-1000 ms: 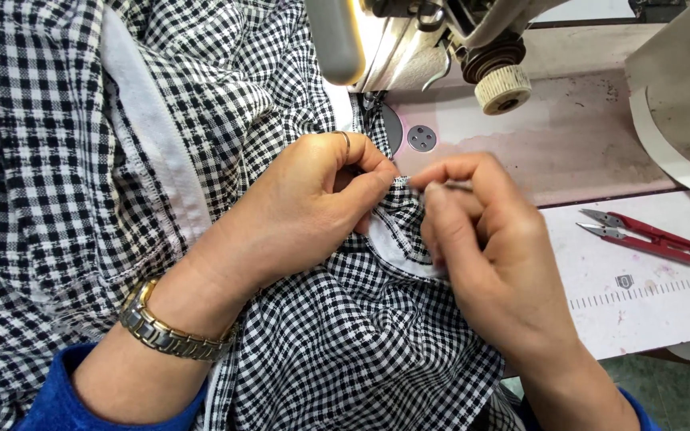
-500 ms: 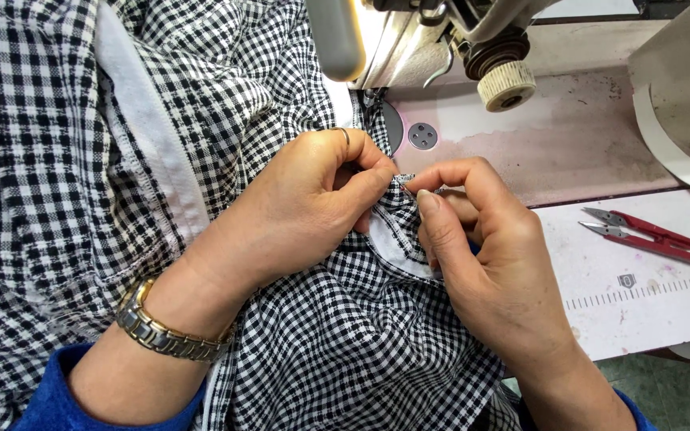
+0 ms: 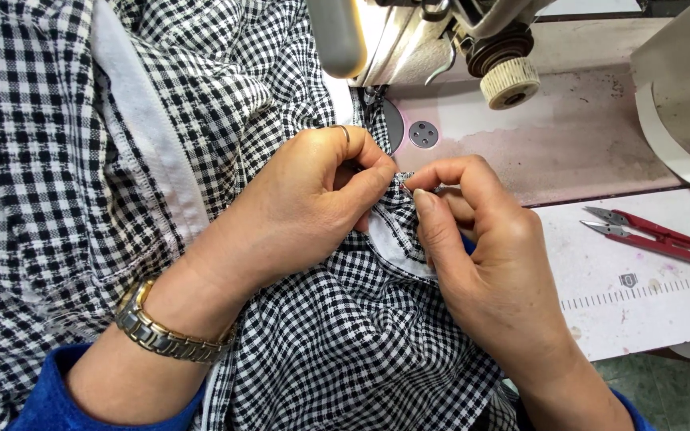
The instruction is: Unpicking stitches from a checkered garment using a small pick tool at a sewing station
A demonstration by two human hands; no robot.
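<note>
A black-and-white checked garment [image 3: 105,160] with a white band [image 3: 141,128] lies over the sewing machine bed [image 3: 576,144] and my lap. My left hand [image 3: 305,203], with a ring and a metal wristwatch [image 3: 161,335], pinches a small fold of the checked fabric. My right hand [image 3: 481,263] pinches the same fold from the right, thumb and forefinger tips meeting the left thumb near a white-edged seam [image 3: 397,239]. Both hands work just in front of the needle area.
The sewing machine head [image 3: 409,40] with a ribbed cream knob [image 3: 509,82] stands behind the hands. Red-handled thread snips [image 3: 656,237] lie on the white table at right, above a printed ruler strip [image 3: 640,289]. A white curved part [image 3: 680,88] sits at far right.
My right fingers have shifted slightly up and left, closing tighter on the fabric fold against the left thumb. The left hand stays almost still.
</note>
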